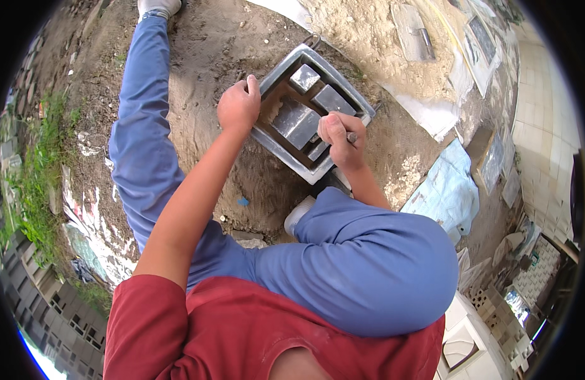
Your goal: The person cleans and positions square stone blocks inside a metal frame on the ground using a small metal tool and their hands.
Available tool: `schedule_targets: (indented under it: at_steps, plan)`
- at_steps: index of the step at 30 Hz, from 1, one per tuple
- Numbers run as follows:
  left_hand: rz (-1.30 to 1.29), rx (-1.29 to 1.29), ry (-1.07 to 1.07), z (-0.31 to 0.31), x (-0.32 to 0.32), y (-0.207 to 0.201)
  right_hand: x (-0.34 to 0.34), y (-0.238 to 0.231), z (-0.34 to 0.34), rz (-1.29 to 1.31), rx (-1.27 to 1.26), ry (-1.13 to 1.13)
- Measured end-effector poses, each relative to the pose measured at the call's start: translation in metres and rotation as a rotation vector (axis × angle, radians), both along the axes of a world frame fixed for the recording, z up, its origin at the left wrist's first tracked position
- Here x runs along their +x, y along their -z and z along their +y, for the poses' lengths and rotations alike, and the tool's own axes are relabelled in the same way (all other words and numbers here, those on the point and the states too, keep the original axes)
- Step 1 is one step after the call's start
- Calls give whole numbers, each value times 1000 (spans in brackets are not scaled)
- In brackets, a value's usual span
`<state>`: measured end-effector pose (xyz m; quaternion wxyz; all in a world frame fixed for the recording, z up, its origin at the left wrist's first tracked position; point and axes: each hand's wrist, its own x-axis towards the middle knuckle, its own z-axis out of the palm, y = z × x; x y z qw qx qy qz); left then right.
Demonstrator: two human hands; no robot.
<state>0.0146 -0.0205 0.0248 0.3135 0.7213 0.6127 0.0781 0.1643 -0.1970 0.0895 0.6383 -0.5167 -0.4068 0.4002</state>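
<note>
A square grey metal mould (282,152) lies tilted on the ground between my legs. Inside it stand several raised metal blocks (297,121), with brown, soil-like material around and partly over them. My left hand (238,106) is closed at the mould's left corner, thumb up, apparently gripping its edge; the fingertips are hidden. Over the mould's right side, my right hand (343,138) is closed around a slim tool (351,137). Only the dark round end of its handle shows clearly, so its kind cannot be told.
My bent leg (362,259) is close to the mould's near side; the other leg (144,107) stretches out left. A pale sandy heap (362,31) is beyond the mould. Right of it lie white sheeting (428,111) and a light-blue cloth (446,187). White blocks (460,339) stand behind my knee.
</note>
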Motion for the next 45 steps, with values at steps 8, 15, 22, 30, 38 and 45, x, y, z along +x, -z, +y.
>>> schedule_targets:
  at_steps: [8,15,22,30,38,45]
  plan:
    - [25,-28,-13,-1,-1,3,-6,7,2,-29,18,81]
    - [0,-17,-7,-1,1,0,-6,14,6,-154,3,90]
    - [-29,-5,10,-4,3,4,-4,27,-8,-78,0,98]
    - [-22,-23,-2,-3,2,3,-6,17,-1,-101,-23,76]
    - [-5,-27,9,-1,0,0,-7,16,5,69,-17,109]
    - [-31,12,25,-4,4,3,-9,5,-4,-59,20,132]
